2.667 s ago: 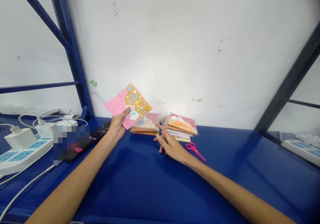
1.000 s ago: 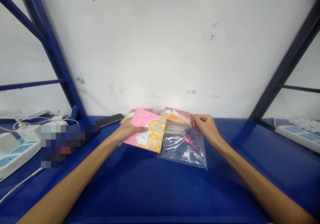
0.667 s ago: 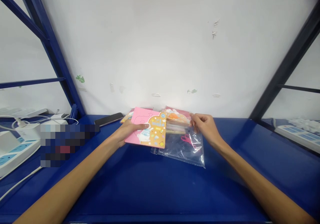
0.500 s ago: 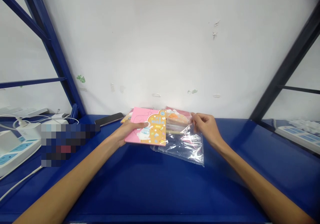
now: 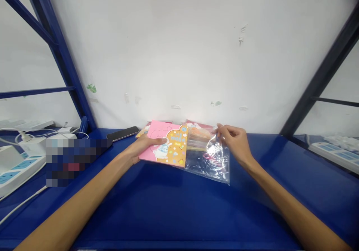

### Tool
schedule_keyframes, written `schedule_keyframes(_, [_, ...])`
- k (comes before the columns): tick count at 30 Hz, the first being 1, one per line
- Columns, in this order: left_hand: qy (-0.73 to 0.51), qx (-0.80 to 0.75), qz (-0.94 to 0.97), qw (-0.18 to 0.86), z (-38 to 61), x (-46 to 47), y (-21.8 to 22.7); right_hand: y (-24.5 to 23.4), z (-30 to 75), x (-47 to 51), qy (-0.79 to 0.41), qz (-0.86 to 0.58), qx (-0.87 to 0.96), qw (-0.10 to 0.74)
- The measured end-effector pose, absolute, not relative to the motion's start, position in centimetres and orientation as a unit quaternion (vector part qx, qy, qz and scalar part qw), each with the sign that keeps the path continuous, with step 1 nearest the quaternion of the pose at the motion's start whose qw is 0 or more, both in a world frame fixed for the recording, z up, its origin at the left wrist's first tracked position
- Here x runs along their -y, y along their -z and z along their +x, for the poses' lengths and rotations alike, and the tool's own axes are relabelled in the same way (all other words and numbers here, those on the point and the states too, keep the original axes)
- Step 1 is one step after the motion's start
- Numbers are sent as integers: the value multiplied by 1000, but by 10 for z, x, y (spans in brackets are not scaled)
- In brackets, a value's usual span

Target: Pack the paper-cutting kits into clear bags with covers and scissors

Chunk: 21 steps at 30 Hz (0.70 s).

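Note:
My left hand (image 5: 144,146) grips a pink and orange booklet (image 5: 166,144) by its left edge, thumb on the cover. The booklet's right edge meets the mouth of a clear plastic bag (image 5: 209,159). My right hand (image 5: 234,140) pinches the bag's upper right corner and holds it up off the blue shelf (image 5: 168,206). Pink scissors (image 5: 209,156) show through the bag, lying on the shelf behind it. A stack of coloured booklets (image 5: 198,135) lies just behind the bag, against the wall.
A dark phone (image 5: 122,133) lies at the back left of the shelf. Further left are a blurred patch, a white power strip (image 5: 14,168) with chargers and cables. Blue shelf posts rise at the left and right.
My left hand lowered the booklet from in front of the wall to the shelf. My right hand picked up the clear bag, and the booklet's edge has shifted right to the bag's mouth.

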<state>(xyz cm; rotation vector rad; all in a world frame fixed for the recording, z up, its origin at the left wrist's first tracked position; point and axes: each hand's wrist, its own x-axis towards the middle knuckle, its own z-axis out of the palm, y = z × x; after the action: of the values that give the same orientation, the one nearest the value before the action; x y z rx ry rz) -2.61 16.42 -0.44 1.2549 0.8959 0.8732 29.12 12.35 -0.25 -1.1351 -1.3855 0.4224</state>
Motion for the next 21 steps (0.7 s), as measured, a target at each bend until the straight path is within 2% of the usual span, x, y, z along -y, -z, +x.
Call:
schedule_keyframes(9, [-398,-409,590,572,-24,-161,-1,1,290,-120,-153,-533,603,573])
schedule_keyframes(21, [-384,-424,603,556,-23,-158,-3,-4,284,-112,-174,-492,601,606])
